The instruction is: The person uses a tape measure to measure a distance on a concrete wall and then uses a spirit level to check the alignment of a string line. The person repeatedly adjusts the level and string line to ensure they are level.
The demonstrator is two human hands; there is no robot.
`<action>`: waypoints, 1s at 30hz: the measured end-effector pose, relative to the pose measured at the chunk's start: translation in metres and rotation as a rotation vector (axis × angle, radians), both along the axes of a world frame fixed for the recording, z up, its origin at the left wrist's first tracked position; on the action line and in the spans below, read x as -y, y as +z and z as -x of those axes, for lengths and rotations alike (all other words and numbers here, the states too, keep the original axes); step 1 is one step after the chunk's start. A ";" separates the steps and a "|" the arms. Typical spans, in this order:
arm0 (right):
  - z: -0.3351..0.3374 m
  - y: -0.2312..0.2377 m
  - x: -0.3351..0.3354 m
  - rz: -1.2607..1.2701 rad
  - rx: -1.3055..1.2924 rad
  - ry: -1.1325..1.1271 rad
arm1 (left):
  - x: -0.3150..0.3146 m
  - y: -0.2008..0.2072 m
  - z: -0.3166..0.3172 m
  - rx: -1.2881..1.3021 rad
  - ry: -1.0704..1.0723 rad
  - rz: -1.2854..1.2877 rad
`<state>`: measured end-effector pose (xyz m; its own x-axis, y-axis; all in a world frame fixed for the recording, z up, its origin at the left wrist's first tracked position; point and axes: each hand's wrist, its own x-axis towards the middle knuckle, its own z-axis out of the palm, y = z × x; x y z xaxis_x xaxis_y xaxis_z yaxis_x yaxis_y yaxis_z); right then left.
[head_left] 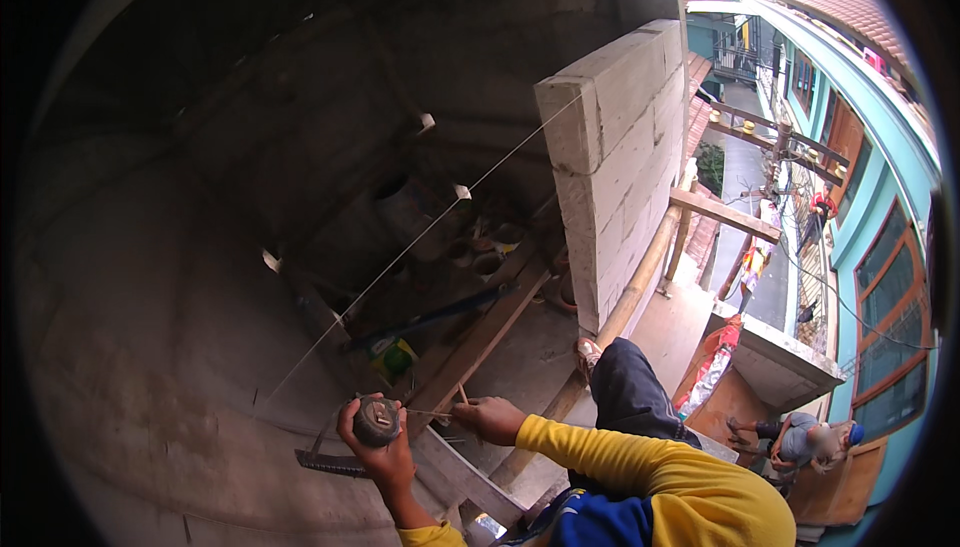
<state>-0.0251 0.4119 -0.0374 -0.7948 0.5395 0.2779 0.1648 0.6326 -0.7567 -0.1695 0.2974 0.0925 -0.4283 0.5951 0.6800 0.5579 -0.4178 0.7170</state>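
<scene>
My left hand (392,462) is wrapped round a squat, round, dark grey object (377,421) with a worn mark on its face; its exact kind is unclear. A thin cord (428,413) runs from beside it to my right hand (488,420), whose fingers are closed on the cord. Beside the right hand a thin stick-like piece (462,393) points up. Just left of my left hand is a dark strip with a ribbed edge (330,463). Farther off, a taut pale string (405,250) slants up to the end of a light block wall (622,157).
A bamboo pole (650,272) runs beside the wall near my foot (589,352). Planks (490,342) cross below, above buckets (488,264) in the dark room. Lower right, another person (808,442) in a blue cap is beside a brown board (840,487). A street lies far below.
</scene>
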 end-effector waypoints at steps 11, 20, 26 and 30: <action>0.002 0.000 0.010 0.055 -0.094 0.068 | 0.015 0.012 -0.012 -0.282 0.100 0.009; 0.002 0.000 0.007 0.061 -0.162 0.105 | 0.022 0.028 -0.020 -0.251 0.002 -0.088; 0.003 -0.009 0.009 0.013 -0.201 0.069 | 0.027 0.038 -0.022 -0.293 0.017 -0.108; 0.002 -0.015 0.007 0.030 -0.125 0.064 | 0.027 0.040 -0.023 -0.289 0.017 -0.124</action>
<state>-0.0271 0.4045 -0.0521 -0.7884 0.4979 0.3614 0.0280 0.6159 -0.7873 -0.1469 0.2702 0.1330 -0.2154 0.4945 0.8421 0.7389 -0.4813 0.4716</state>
